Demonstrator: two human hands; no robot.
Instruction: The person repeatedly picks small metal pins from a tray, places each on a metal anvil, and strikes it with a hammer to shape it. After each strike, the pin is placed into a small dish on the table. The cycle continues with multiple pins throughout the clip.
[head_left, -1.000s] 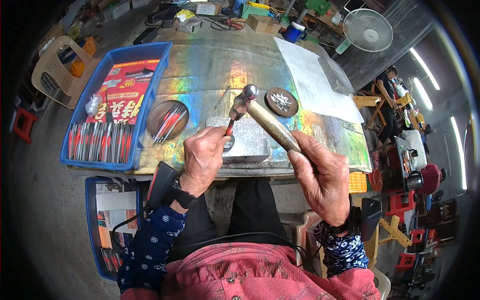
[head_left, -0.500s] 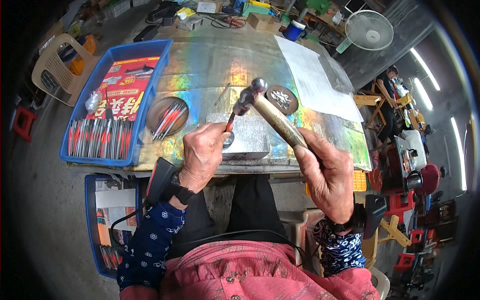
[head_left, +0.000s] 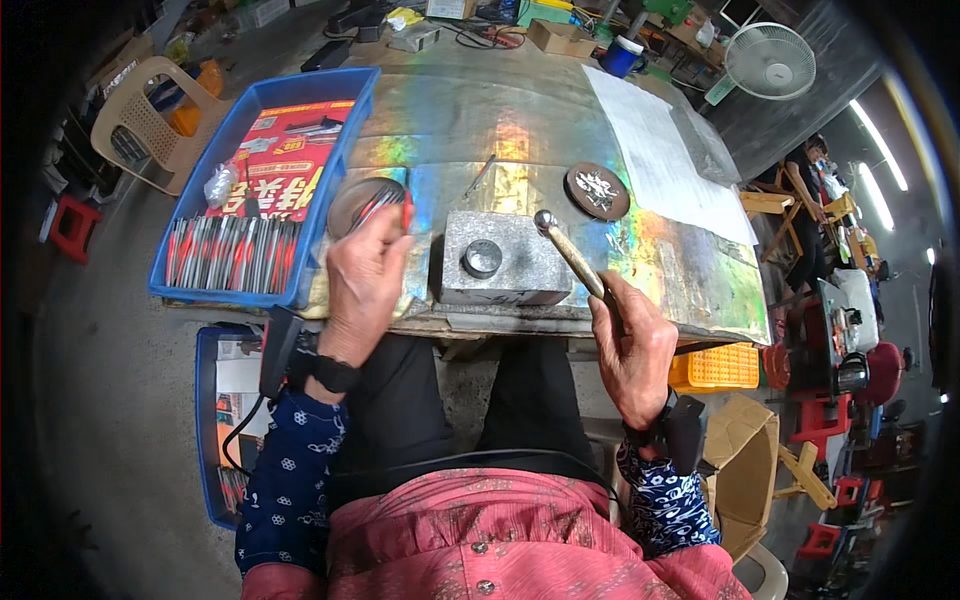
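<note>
My right hand (head_left: 637,345) is closed around the wooden handle of a ball-peen hammer (head_left: 575,255). The rounded metal head is over the right side of a grey metal block (head_left: 515,245), which has a dark round disc (head_left: 482,259) on its top. At the left, my left hand (head_left: 362,275) is over a round dish (head_left: 345,205) holding several slim red and grey pieces. Its fingers are curled, a little blurred, with a slim red piece (head_left: 407,212) showing at their tips. The hand hides part of the dish.
Left of the dish, a blue tray (head_left: 303,292) holds a row of slim pieces and red printed sheets. A brown dish (head_left: 598,208) of small silvery bits sits beyond the block. A thin rod (head_left: 480,175) and white sheets (head_left: 660,150) lie on the table. A person (head_left: 808,190) is at far right.
My left hand has moved from above the block leftward to the dish, carrying a slim red piece. The hammer has come down and right, away from it. The view has shifted slightly.
</note>
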